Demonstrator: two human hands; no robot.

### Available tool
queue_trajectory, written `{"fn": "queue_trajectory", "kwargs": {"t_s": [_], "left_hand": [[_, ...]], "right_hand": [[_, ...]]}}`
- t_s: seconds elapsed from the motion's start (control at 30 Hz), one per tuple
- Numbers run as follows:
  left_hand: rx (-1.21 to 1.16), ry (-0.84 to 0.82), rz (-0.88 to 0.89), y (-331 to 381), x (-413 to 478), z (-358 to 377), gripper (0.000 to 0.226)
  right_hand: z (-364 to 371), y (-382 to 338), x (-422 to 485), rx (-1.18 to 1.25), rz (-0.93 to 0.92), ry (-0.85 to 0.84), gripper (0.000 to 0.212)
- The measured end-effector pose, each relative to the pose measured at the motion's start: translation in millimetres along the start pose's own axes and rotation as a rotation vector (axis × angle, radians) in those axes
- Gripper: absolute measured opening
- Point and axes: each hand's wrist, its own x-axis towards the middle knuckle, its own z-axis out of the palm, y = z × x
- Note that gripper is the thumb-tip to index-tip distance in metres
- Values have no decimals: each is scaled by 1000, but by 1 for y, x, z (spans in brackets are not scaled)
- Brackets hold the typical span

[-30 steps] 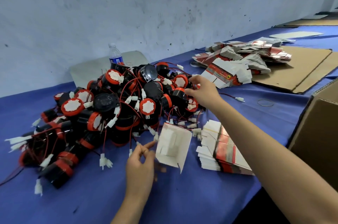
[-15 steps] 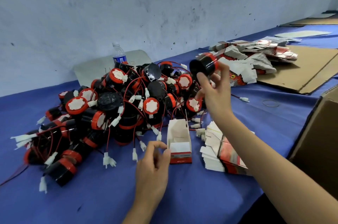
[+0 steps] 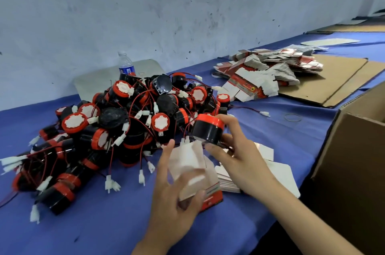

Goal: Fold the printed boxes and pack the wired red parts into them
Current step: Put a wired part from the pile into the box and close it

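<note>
Caller: Box [image 3: 193, 173] in the left hand [image 3: 173, 198], red part [image 3: 208, 128] in the right hand [image 3: 235, 156], and the two meet just in front of the pile [image 3: 125, 121] on the blue table [image 3: 104, 223]!

Analyst: Look at that left grip. The thumb sits low by the printed red end, the fingers run up the white side, and the mouth tilts toward the part. I'd say that's to hold the opening square so no flap catches.

Caller: And the right hand has its fingers wrapped round the black body, red band uppermost, right at the box's mouth. Touching or just above? Too blurred to call.

Analyst: Gripping the body leaves the bottom free to go in first. The thin red wire runs off the part toward the pile, with white connectors near the box's rim. That lead looks like the risk: it could snag or hang outside.

Caller: Flat boxes?

Analyst: One stack [image 3: 277, 173] lies just beside the right wrist, handy for the next fold. A bigger heap [image 3: 266, 71] sits well back by the cardboard sheet [image 3: 333, 79]. The brown carton [image 3: 354, 161] stands at the right edge, probably for finished boxes.

Caller: Progress?

Analyst: Early, judging by that pile.
</note>
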Motion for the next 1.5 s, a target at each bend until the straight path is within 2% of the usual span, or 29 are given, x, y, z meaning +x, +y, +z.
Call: {"fn": "queue_trajectory", "kwargs": {"t_s": [0.03,0.1,0.17,0.27,0.37,0.43,0.5,0.6,0.73,0.8,0.9,0.97,1.13,1.23,1.4,1.5], "left_hand": [[-31,40,-35,0,-1,2,44],[-163,110,-240,-5,-1,1,76],[-288,43,-402,-12,-2,-1,98],[-338,-142,-475,-22,-4,-2,117],[-316,-224,-483,-27,-6,2,127],[-280,-251,-459,-26,-6,2,129],[-281,-283,-440,-24,-5,2,128],[-305,-295,-462,-21,-2,4,124],[-331,-285,-489,-23,-3,5,115],[-376,-289,-542,-25,-5,4,115],[-394,-290,-569,-27,-6,4,115],[-391,-299,-578,-26,-6,4,114],[-375,-308,-585,-25,-5,4,116],[-351,-326,-572,-21,-5,3,112],[-382,-324,-595,-22,-5,3,116],[-376,-326,-607,-22,-6,2,116]], "right_hand": [[-4,2,3,-21,-8,-25,44],[-9,4,7,-30,-6,-63,47],[-16,4,7,-28,-35,-73,52],[-19,2,2,-27,-150,-146,56],[-13,3,-6,-178,-238,-140,56],[-12,3,-10,-288,-272,-69,60],[-14,3,-14,-270,-312,-18,65],[-11,3,-19,-283,-348,-81,58],[1,16,-21,-701,-407,-111,59],[6,23,-24,-823,-396,-163,66],[10,28,-33,-707,-330,-236,64],[11,30,-32,-644,-331,-203,47],[10,24,-22,-685,-421,-109,16],[16,22,-19,-681,-435,-88,5],[15,20,-17,-757,-352,-13,15],[7,16,-20,-863,-311,-64,11]]}}
